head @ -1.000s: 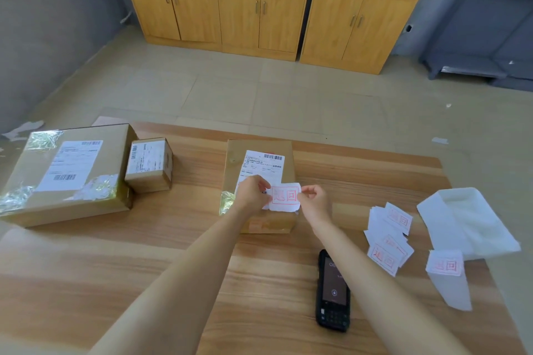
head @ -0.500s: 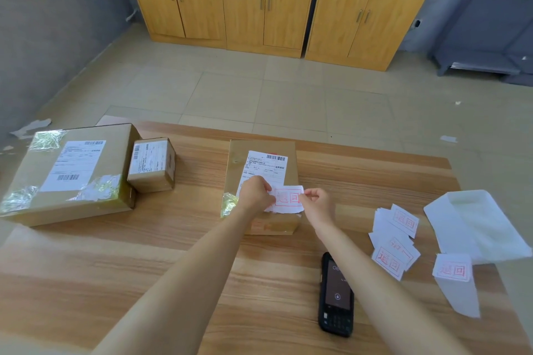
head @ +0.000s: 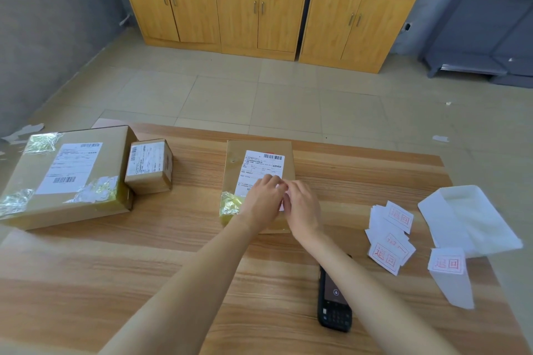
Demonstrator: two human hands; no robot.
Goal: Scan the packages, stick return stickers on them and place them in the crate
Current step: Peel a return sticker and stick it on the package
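Note:
A brown cardboard package (head: 230, 170) with a white shipping label (head: 261, 167) lies mid-table. My left hand (head: 264, 200) and my right hand (head: 302, 207) rest side by side on its near end, palms down, pressing a white return sticker (head: 281, 206) against the box. Only a thin sliver of the sticker shows between the hands. A black handheld scanner (head: 334, 305) lies on the table under my right forearm. Loose return stickers (head: 389, 236) with red print are piled to the right. No crate is visible.
A large flat box (head: 66, 176) and a small box (head: 148, 166) sit at the table's left. White backing sheets (head: 467, 219) and one more sticker strip (head: 450, 274) lie near the right edge. Wooden cabinets (head: 259, 8) stand across the tiled floor.
The sticker was held up between both hands' fingertips above the box. Both hands have since lowered onto the box top and come together, covering the sticker.

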